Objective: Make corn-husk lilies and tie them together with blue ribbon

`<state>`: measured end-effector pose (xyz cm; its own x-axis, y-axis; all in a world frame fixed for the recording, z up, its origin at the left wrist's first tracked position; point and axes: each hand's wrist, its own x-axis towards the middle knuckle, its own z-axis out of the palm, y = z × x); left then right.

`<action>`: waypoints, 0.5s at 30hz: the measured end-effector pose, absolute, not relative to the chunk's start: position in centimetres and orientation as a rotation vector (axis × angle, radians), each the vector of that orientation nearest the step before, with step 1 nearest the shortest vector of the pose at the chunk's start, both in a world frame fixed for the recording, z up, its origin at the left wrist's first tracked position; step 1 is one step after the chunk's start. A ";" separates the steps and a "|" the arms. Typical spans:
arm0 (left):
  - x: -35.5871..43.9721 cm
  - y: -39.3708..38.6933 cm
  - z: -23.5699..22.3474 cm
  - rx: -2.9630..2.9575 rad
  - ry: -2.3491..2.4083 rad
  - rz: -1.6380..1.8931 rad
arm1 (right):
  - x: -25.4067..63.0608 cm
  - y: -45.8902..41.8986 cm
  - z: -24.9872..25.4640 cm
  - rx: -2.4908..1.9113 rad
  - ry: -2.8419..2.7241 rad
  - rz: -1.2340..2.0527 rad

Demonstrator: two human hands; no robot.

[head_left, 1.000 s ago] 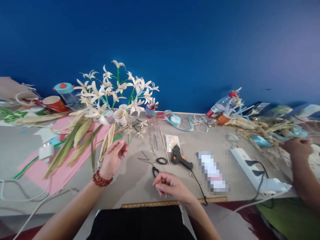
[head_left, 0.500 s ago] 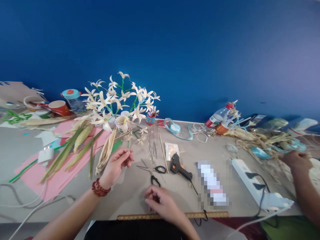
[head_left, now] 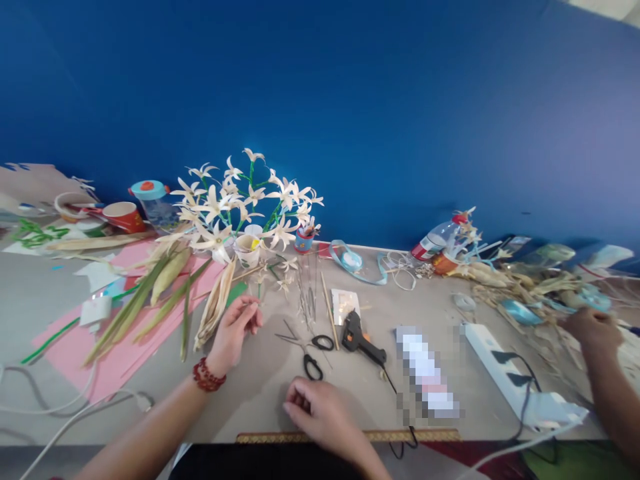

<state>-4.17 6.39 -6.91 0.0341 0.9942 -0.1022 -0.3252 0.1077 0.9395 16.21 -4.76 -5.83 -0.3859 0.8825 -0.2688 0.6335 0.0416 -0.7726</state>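
Observation:
My left hand (head_left: 239, 328), with a red bead bracelet (head_left: 209, 375) at the wrist, is closed in a pinch over the table. Whatever its fingertips may hold is too small to make out. Just beyond them is a small pale flower with a green stem (head_left: 259, 289). My right hand (head_left: 320, 408) rests near the front edge, its fingers curled in; the inside of the hand is hidden. Between the hands and further back lie open scissors (head_left: 313, 367). A black glue gun (head_left: 363, 339) lies right of them, near a wooden stick (head_left: 329, 310) and thin wires (head_left: 308, 293).
White flowers (head_left: 215, 203) on green stems stand in a cup (head_left: 247, 252). Corn husks (head_left: 170, 277) lie on pink paper (head_left: 65, 357) at left. At right are a power strip (head_left: 493, 360), a bottle (head_left: 436, 239) and another person's hand (head_left: 595, 330) over dried husks.
The view has shifted slightly. My left hand's fingers have drawn closer together and back a little from the small flower. My right hand's fingers are curled a little more.

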 end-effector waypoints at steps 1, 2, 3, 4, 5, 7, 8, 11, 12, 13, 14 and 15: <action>-4.3 6.5 -6.9 0.896 0.995 1.278 | 16.2 -4.7 -5.9 -1.538 -2.045 1.265; -4.4 6.5 -6.8 0.896 0.992 1.298 | 16.3 -4.5 -6.0 -1.527 -2.040 1.264; -4.6 6.6 -6.8 0.896 0.991 1.320 | 16.4 -4.2 -6.0 -1.514 -2.031 1.258; -4.7 6.6 -6.7 0.897 0.992 1.341 | 16.4 -3.6 -6.0 -1.499 -2.016 1.246; -4.8 6.7 -6.7 0.899 0.997 1.361 | 16.5 -2.9 -5.9 -1.484 -1.998 1.226; -5.0 6.7 -6.7 0.906 1.016 1.384 | 16.2 -0.6 -5.6 -1.480 -1.985 1.157; -5.0 6.7 -6.7 0.912 1.028 1.385 | 15.9 0.8 -5.3 -1.495 -1.994 1.123; -5.0 6.6 -6.9 0.921 1.051 1.391 | 14.0 5.7 -4.6 -1.667 -2.096 0.882; -4.9 6.6 -7.0 0.920 1.053 1.399 | 13.2 7.3 -4.5 -1.692 -2.106 0.834; -4.8 6.5 -7.1 0.921 1.050 1.406 | 12.3 8.7 -4.4 -1.722 -2.118 0.787; -4.8 6.5 -7.1 0.919 1.049 1.409 | 11.4 9.9 -4.4 -1.752 -2.129 0.742; -4.7 6.4 -7.2 0.923 1.050 1.397 | 10.5 11.0 -4.4 -1.780 -2.138 0.701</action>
<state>-4.72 6.42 -7.19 -0.0905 0.9955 -0.0276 -0.3033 -0.0011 0.9529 10.45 10.96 -4.40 -0.2075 0.9734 -0.0969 0.8418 0.1272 -0.5246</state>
